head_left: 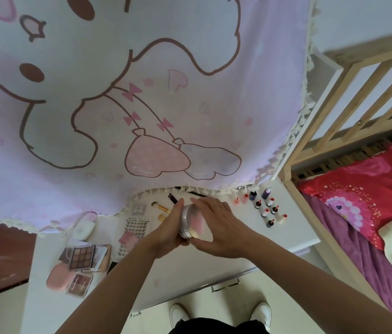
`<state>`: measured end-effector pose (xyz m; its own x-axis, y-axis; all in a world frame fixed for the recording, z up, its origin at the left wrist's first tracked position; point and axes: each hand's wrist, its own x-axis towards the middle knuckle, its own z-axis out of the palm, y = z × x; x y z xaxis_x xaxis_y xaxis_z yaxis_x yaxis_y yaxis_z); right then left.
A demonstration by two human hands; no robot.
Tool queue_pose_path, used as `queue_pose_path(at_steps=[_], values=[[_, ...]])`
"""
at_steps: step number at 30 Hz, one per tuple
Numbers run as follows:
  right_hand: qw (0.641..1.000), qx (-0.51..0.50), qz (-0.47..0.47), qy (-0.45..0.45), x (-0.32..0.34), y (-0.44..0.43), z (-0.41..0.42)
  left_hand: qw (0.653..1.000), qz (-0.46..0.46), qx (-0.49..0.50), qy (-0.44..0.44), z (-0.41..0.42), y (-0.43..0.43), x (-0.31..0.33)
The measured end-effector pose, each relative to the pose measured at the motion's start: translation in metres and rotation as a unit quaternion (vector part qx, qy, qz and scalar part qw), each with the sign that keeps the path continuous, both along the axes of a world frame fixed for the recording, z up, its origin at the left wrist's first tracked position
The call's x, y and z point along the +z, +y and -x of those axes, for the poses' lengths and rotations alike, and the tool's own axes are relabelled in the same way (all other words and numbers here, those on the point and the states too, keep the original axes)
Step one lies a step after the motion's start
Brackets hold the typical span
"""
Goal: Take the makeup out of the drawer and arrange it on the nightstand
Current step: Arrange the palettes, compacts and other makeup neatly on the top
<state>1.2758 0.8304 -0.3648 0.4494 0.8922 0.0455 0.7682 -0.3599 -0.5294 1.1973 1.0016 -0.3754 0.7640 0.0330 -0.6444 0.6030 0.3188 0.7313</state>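
Left hand (169, 229), right hand (225, 229) grip compact (193, 224) over nightstand (293, 235)

You have 1 round powder case (191, 226) to count from. To the right of it stand 10 small bottles (270, 201), 2 of them taller and darker than the rest. Just beyond it lie 2 brushes (160, 208), 1 short black tube (173, 198) and 1 thin black pencil (197, 194). To its left you have 1 small white box (139, 208), 1 card of false nails (139, 224), 1 pink blush (128, 237), 1 white squeeze tube (84, 228), 2 brown eyeshadow palettes (81, 257) and 1 pink oval compact (57, 277). Nearer you than the case, you count 2 white shoes (178, 312).
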Motion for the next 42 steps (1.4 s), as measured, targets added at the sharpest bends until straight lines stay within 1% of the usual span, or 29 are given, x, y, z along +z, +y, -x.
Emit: queue_pose_path(at_steps=[2, 4, 6, 8, 10, 13, 14, 16, 19, 23, 25, 29, 31, 33, 35, 37, 42], values=[[0.991, -0.066, 0.057, 0.098, 0.001, 0.001, -0.002, 1.000, 0.006, 0.008, -0.018, -0.001, -0.001, 0.000], [0.980, -0.105, 0.090, 0.142, 0.005, 0.005, -0.005, 0.999, -0.008, -0.008, -0.035, -0.001, -0.003, 0.004], [0.982, -0.104, 0.079, 0.138, 0.008, 0.007, -0.009, 0.998, -0.009, -0.029, -0.050, 0.000, -0.003, 0.002], [0.989, -0.063, 0.061, 0.117, 0.007, 0.006, -0.011, 0.998, 0.000, -0.036, -0.053, 0.002, -0.001, -0.002], [0.990, -0.030, 0.078, 0.110, 0.005, 0.004, -0.012, 0.999, 0.007, -0.026, -0.047, 0.003, 0.001, -0.007], [0.970, -0.091, 0.105, 0.197, 0.009, 0.006, -0.008, 0.998, 0.009, -0.037, -0.055, 0.002, -0.001, -0.004], [0.968, -0.102, 0.102, 0.205, 0.010, 0.008, -0.009, 0.997, -0.004, -0.039, -0.060, 0.002, -0.001, -0.003], [0.974, -0.097, 0.091, 0.185, 0.009, 0.008, -0.009, 0.997, -0.020, -0.042, -0.065, 0.001, -0.001, -0.001], [0.978, -0.076, 0.078, 0.179, 0.005, 0.005, -0.010, 0.997, -0.002, -0.049, -0.054, 0.001, 0.001, -0.008], [0.958, -0.114, 0.090, 0.247, 0.003, 0.011, -0.009, 0.996, -0.009, -0.062, -0.067, 0.001, 0.001, -0.008], [0.962, -0.115, 0.085, 0.234, 0.003, 0.012, -0.010, 0.995, -0.016, -0.063, -0.082, 0.000, 0.000, -0.006], [0.978, -0.090, 0.044, 0.184, 0.004, 0.009, -0.014, 0.994, 0.007, -0.058, -0.089, 0.000, 0.001, -0.011], [0.979, -0.081, 0.028, 0.184, 0.002, 0.009, -0.014, 0.995, 0.014, -0.052, -0.088, 0.000, 0.001, -0.010], [0.976, -0.084, 0.036, 0.200, 0.001, 0.010, -0.013, 0.995, 0.013, -0.053, -0.084, -0.001, 0.002, -0.009], [0.967, -0.106, 0.069, 0.221, 0.004, 0.014, -0.012, 0.995, 0.025, -0.056, -0.081, -0.001, 0.006, -0.011], [0.961, -0.122, 0.087, 0.234, 0.008, 0.019, -0.013, 0.995, 0.016, -0.057, -0.082, 0.000, 0.009, -0.008], [0.977, -0.094, 0.064, 0.181, 0.017, 0.022, -0.013, 0.995, 0.012, -0.051, -0.081, 0.002, 0.014, -0.011]])
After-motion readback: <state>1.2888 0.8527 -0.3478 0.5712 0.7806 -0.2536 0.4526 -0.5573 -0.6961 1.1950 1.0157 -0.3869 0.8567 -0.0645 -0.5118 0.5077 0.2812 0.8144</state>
